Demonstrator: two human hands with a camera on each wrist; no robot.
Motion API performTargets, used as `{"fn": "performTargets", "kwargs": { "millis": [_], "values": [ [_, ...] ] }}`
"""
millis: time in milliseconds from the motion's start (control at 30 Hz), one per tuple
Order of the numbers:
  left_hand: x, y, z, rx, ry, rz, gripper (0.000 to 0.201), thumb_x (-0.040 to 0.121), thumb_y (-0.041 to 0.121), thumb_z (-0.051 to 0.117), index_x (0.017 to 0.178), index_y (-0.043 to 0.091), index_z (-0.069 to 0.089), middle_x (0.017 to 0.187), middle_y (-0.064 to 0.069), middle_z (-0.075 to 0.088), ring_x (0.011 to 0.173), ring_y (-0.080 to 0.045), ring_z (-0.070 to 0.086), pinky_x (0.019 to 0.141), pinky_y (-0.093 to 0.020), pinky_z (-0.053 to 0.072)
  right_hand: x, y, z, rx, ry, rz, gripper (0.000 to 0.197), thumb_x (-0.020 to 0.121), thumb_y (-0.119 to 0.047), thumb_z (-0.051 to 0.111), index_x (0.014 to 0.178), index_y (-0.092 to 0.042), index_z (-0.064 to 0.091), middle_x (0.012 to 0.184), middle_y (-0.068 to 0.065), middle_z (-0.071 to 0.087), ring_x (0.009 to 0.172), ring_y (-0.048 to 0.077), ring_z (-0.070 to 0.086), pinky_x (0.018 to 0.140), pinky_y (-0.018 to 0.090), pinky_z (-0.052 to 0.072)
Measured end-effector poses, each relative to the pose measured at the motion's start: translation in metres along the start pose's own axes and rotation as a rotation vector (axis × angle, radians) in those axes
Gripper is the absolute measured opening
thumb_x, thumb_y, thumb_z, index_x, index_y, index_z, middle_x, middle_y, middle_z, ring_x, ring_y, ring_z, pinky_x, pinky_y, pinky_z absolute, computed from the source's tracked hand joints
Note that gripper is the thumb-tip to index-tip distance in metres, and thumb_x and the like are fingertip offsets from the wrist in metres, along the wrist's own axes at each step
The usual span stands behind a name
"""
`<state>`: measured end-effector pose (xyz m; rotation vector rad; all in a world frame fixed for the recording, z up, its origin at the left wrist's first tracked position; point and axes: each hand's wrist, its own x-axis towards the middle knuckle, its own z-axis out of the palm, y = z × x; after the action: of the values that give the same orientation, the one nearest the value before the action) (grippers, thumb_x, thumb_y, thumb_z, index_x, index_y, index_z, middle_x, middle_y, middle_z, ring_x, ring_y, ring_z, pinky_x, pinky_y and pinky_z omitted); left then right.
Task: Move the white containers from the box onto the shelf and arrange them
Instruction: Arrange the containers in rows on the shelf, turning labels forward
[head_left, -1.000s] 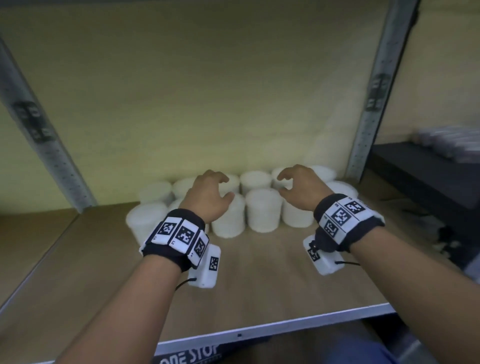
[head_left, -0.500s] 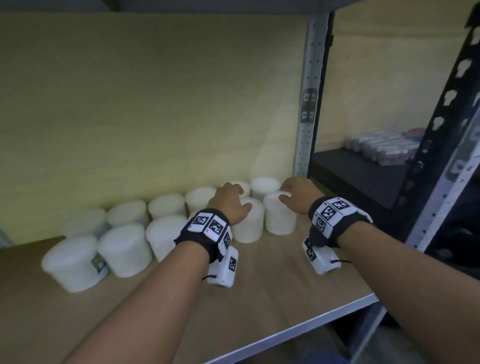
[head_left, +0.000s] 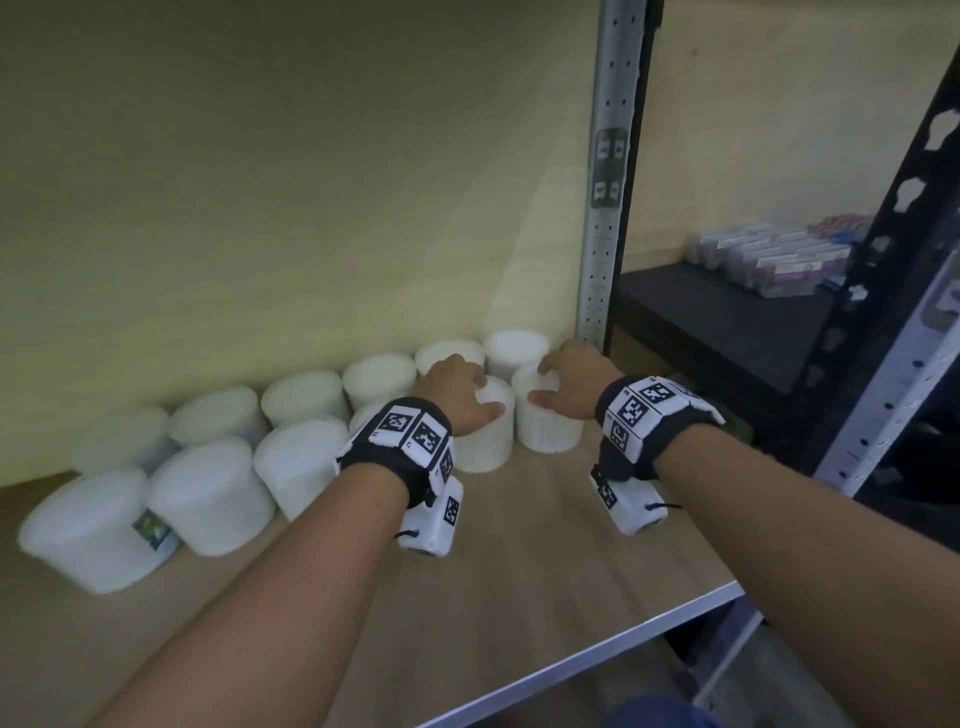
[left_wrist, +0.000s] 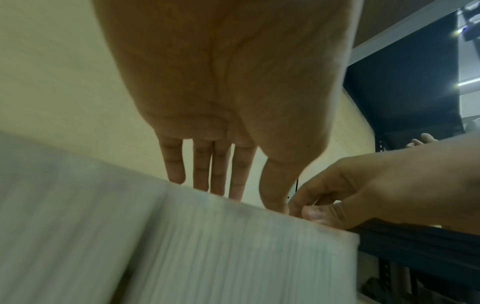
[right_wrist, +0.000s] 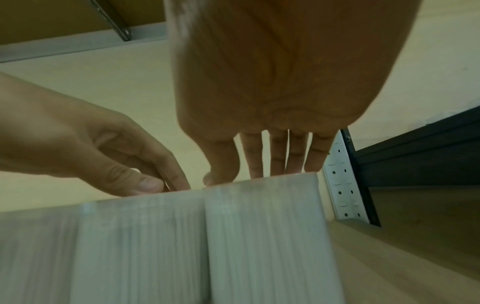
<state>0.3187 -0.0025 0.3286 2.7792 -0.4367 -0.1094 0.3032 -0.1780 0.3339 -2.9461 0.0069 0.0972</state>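
Shelf (head_left: 545, 561) carries two rows of white tubs (head_left: 208, 493) running from the left end to the right rear corner, back row against the wall, front row just before it. Left hand (head_left: 457, 395) sits atop the second tub from the right in the front row (head_left: 485, 436); in the left wrist view its fingers reach down straight over the lid's far rim, thumb at the near side, so the hand is spread wide over the top, more pressing than clenched. Right hand (head_left: 571, 379) covers the rightmost front tub (head_left: 550, 421), next to the grey upright (head_left: 605, 208); fingers likewise straight over the lid, thumb at the left edge beside the other hand's thumb. The two tubs stand upright and touch side to side. No box in view. Judged step: arranging, snugging the last front pair into line at the right end of the shelf. Next move likely calls for a light push rearward and sideways to close any gaps with the back row, then lifting both hands clear without tipping. A black rack (head_left: 727, 322) with packets (head_left: 769, 260) stands beyond the upright.
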Motion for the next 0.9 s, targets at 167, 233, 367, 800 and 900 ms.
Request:
{"fn": "performTargets", "kwargs": {
  "millis": [167, 233, 367, 800, 900],
  "values": [
    [0.000, 0.001, 0.004, 0.027, 0.007, 0.001, 0.056, 0.087, 0.042, 0.061, 0.134, 0.013, 0.050, 0.138, -0.008, 0.045, 0.127, -0.025, 0.046, 0.105, -0.041, 0.041, 0.000, 0.000, -0.003, -0.003, -0.032, -0.011, 0.056, 0.089, -0.046, 0.056, 0.136, -0.017, 0.048, 0.142, 0.010, 0.040, 0.133, 0.028, 0.037, 0.111, 0.044, 0.034],
    [0.000, 0.002, 0.004, 0.026, 0.015, 0.001, 0.056, 0.087, 0.042, 0.061, 0.133, 0.012, 0.050, 0.137, -0.008, 0.047, 0.126, -0.025, 0.047, 0.104, -0.041, 0.042, -0.001, 0.000, -0.005, 0.007, -0.039, -0.016, 0.055, 0.089, -0.045, 0.057, 0.136, -0.017, 0.048, 0.143, 0.009, 0.040, 0.133, 0.027, 0.037, 0.111, 0.043, 0.034],
    [-0.001, 0.002, 0.005, 0.019, 0.021, -0.001, 0.056, 0.087, 0.041, 0.061, 0.133, 0.012, 0.050, 0.137, -0.008, 0.047, 0.125, -0.025, 0.047, 0.104, -0.042, 0.042, -0.002, 0.000, -0.009, -0.002, -0.074, -0.032, 0.055, 0.091, -0.040, 0.057, 0.140, -0.018, 0.046, 0.147, 0.007, 0.037, 0.135, 0.025, 0.038, 0.112, 0.037, 0.033],
    [-0.005, 0.002, 0.008, 0.013, 0.045, -0.002, 0.052, 0.088, 0.041, 0.059, 0.132, 0.014, 0.051, 0.134, -0.007, 0.046, 0.125, -0.026, 0.045, 0.104, -0.040, 0.040, 0.001, 0.002, -0.003, 0.098, 0.006, 0.012, 0.051, 0.092, -0.036, 0.054, 0.139, -0.019, 0.045, 0.147, 0.008, 0.037, 0.138, 0.028, 0.032, 0.114, 0.040, 0.030],
    [-0.007, 0.002, 0.011, 0.019, 0.057, 0.000, 0.052, 0.089, 0.041, 0.057, 0.134, 0.015, 0.049, 0.134, -0.006, 0.045, 0.126, -0.025, 0.043, 0.103, -0.038, 0.040, 0.002, 0.000, 0.003, -0.011, -0.018, 0.048, 0.060, 0.090, -0.051, 0.049, 0.138, -0.016, 0.046, 0.145, 0.011, 0.038, 0.137, 0.031, 0.030, 0.114, 0.045, 0.028]
  ]
}}
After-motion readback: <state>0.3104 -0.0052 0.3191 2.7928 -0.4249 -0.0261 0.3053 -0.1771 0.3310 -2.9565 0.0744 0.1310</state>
